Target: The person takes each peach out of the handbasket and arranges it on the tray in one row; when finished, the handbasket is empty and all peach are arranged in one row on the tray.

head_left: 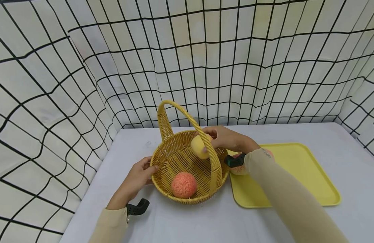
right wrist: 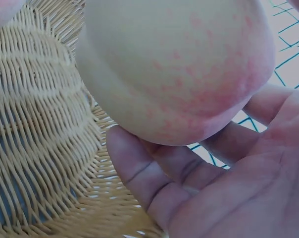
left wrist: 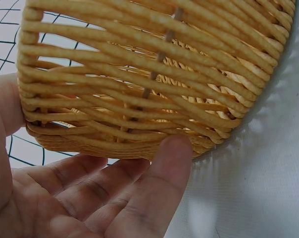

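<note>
While the right hand (head_left: 228, 137) curls its fingers round a pale yellow, pink-flecked peach (head_left: 197, 147), the left hand (head_left: 140, 176) grips the rim of a woven basket (head_left: 171, 165) at nine o'clock, one digit reaching over the edge and the other fingers lying along the outside. The peach is within the basket's round at about one o'clock, just behind the arched handle (head_left: 216, 167); whether it touches the weave, I cannot tell. Inside the basket a coral-red round fruit (head_left: 184, 185) rests near six o'clock. Just off the rim at three o'clock, a yellow tray (head_left: 308, 179) lies flat on the white-covered bench (head_left: 181, 222). Toward the tray's nine o'clock side sits a pinkish fruit (head_left: 239, 171), partly hidden by the black device (head_left: 234, 161) at the right wrist. Beyond everything, at twelve o'clock, white cloth with a black grid (head_left: 220, 77) rises behind the bench.
</note>
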Tool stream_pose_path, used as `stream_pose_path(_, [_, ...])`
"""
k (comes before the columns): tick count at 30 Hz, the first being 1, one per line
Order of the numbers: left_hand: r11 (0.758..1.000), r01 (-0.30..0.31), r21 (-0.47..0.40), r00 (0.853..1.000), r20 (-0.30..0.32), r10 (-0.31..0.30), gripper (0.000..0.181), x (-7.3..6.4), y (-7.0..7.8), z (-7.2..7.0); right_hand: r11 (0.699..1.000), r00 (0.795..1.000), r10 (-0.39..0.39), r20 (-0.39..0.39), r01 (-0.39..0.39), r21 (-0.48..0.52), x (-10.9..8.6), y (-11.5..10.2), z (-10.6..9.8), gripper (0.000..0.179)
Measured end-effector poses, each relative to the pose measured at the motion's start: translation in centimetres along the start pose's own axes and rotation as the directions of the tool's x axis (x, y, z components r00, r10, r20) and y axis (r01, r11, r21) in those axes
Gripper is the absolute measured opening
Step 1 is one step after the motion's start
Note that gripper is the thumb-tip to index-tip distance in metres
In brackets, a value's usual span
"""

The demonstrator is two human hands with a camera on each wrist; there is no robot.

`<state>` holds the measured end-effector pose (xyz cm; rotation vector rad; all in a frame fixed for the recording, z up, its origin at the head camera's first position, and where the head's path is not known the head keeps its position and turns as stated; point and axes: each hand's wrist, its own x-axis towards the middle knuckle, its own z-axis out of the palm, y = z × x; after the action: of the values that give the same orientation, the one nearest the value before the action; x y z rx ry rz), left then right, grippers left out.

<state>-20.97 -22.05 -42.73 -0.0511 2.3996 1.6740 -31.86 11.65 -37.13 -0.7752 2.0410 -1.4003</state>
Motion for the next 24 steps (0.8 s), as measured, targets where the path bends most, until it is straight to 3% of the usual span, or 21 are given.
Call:
stream_pose_path(11, [1.000, 0.001, 0.005, 1.000, -0.001, -0.001, 0.051, 0.0, 0.0, 0.0, 0.998, 0.999, 0.006, -0.046, -0.003, 0.066, -2.6, -0.1, -1.4, 0.066])
stream_pose_path(24, [1.000, -0.009, -0.007, 1.000, 0.012, 0.009, 0.053, -0.1, 0.1, 0.0, 0.999, 0.986, 0.054, -0.156, -0.052, 0.014, -5.5, 0.6, -2.9, 0.068])
